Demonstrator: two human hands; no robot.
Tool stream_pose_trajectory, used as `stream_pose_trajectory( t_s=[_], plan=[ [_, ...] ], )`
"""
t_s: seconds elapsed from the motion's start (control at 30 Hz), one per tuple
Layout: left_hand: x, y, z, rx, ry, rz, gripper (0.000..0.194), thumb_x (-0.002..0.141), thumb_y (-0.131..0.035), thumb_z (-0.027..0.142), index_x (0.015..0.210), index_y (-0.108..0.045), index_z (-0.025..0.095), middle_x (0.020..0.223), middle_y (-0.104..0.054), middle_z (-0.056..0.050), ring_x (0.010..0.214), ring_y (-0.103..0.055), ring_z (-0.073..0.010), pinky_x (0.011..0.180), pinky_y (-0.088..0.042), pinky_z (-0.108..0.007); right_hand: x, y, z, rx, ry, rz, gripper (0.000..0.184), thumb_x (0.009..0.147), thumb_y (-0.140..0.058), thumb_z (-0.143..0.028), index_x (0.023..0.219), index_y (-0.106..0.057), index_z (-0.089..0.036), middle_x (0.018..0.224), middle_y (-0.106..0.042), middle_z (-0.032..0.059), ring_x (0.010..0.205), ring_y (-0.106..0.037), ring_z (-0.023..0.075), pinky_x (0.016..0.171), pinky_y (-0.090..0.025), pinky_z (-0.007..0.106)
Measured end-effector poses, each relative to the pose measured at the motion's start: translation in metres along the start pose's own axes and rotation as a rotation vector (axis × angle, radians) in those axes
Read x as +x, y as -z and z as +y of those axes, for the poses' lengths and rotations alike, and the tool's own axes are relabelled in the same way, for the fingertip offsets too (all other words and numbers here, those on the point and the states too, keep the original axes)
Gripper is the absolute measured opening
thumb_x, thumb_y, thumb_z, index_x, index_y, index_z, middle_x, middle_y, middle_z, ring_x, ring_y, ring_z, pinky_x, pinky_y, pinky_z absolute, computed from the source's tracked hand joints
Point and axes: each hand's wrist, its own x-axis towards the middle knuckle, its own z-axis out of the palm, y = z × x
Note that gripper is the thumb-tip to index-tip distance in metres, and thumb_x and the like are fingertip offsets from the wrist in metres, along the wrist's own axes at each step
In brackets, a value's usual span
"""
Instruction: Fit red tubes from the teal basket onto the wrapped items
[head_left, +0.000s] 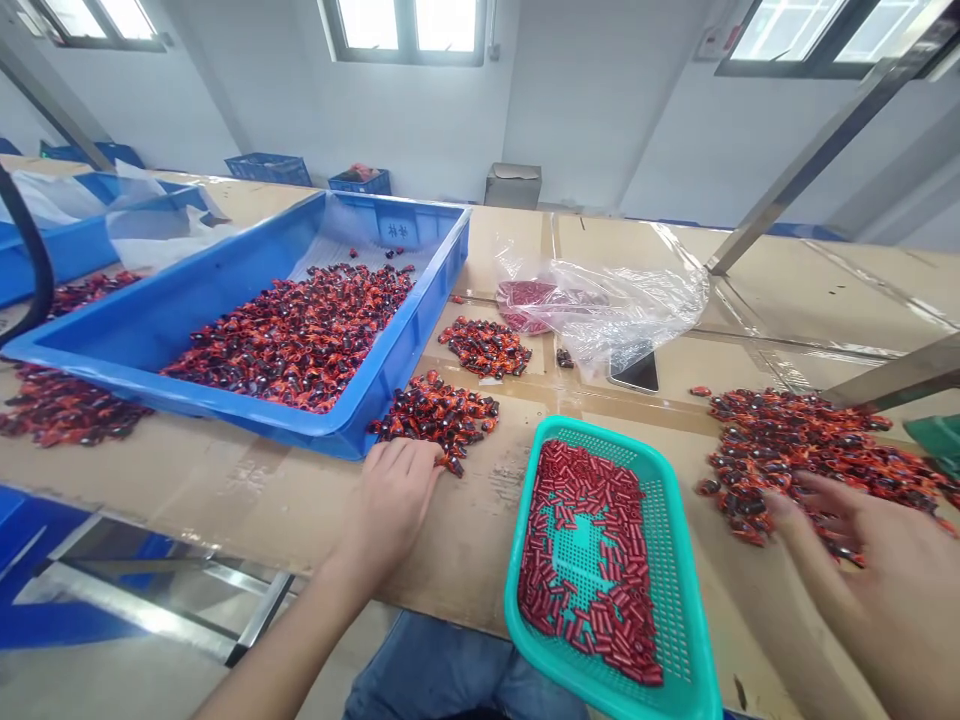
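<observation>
My left hand [397, 490] is curled at the near edge of a small pile of glossy red-and-black pieces [442, 415], by the corner of the blue tray [420, 330]. Its fingertips are hidden, so what they hold cannot be made out. At the right, my right hand [862, 545] reaches into a larger pile of the same pieces [810, 440], thumb and fingers apart. Between the hands stands a green plastic basket [675, 540] with many short dark-red tubes [551, 475] in it. The blue tray holds a broad heap of red-and-black pieces [300, 335].
Behind the basket lie a phone [636, 370], a clear plastic bag [630, 300] with small red items, and another small pile [485, 347]. Metal posts [810, 150] rise at the right. More blue trays [67, 240] stand left on the cardboard-covered table [247, 490].
</observation>
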Motion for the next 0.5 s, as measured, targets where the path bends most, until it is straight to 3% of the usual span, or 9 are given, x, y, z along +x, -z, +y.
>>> stream_pose_trajectory(
  t_s=[0.07, 0.17, 0.3, 0.4, 0.5],
  plan=[
    [-0.001, -0.001, 0.000, -0.057, 0.004, 0.042, 0.011, 0.102, -0.055, 0.016, 0.107, -0.065, 0.018, 0.097, -0.075, -0.009, 0.091, -0.070, -0.0282, 0.082, -0.051, -0.042, -0.008, -0.022, -0.036, -0.302, 0.276, -0.120, 0.019, 0.103, -0.061, -0.039, 0.114, -0.068, -0.026, 0.103, -0.075, 0.0100, 0.092, -0.069, 0.0314, 0.078, -0.051, 0.043],
    [-0.005, 0.007, 0.008, -0.179, 0.014, 0.097, 0.024, 0.104, -0.051, 0.016, 0.127, -0.059, 0.018, 0.111, -0.069, -0.011, 0.102, -0.069, -0.0248, 0.088, -0.055, -0.038, -0.021, -0.056, -0.075, -0.364, 0.480, -0.275, 0.032, 0.112, -0.040, -0.041, 0.109, -0.067, -0.025, 0.097, -0.077, 0.0044, 0.088, -0.071, 0.0250, 0.079, -0.047, 0.039],
    [-0.012, 0.024, 0.030, -0.361, 0.044, 0.087, 0.024, 0.104, -0.054, 0.017, 0.125, -0.062, 0.025, 0.111, -0.063, -0.006, 0.105, -0.069, -0.0182, 0.092, -0.059, -0.029, -0.024, -0.079, -0.090, -0.537, 0.536, -0.298, 0.047, 0.114, -0.029, -0.030, 0.090, -0.069, -0.023, 0.078, -0.074, 0.0020, 0.073, -0.067, 0.0244, 0.071, -0.038, 0.039],
    [-0.017, 0.031, 0.045, -0.665, 0.141, 0.058, 0.017, 0.101, -0.059, 0.015, 0.111, -0.062, 0.027, 0.112, -0.067, -0.004, 0.109, -0.072, -0.0167, 0.096, -0.060, -0.026, -0.021, -0.080, -0.088, -0.563, 0.563, -0.318, 0.044, 0.109, -0.035, -0.015, 0.078, -0.066, -0.022, 0.071, -0.070, 0.0025, 0.067, -0.064, 0.0240, 0.071, -0.036, 0.038],
    [-0.023, 0.032, 0.055, -0.870, 0.194, 0.043, 0.025, 0.095, -0.064, 0.006, 0.105, -0.062, 0.029, 0.109, -0.073, 0.000, 0.106, -0.076, -0.0141, 0.096, -0.061, -0.022, -0.021, -0.079, -0.087, -0.570, 0.573, -0.338, 0.039, 0.100, -0.042, -0.006, 0.071, -0.063, -0.022, 0.069, -0.068, 0.0036, 0.065, -0.061, 0.0236, 0.071, -0.036, 0.038]
  ],
)
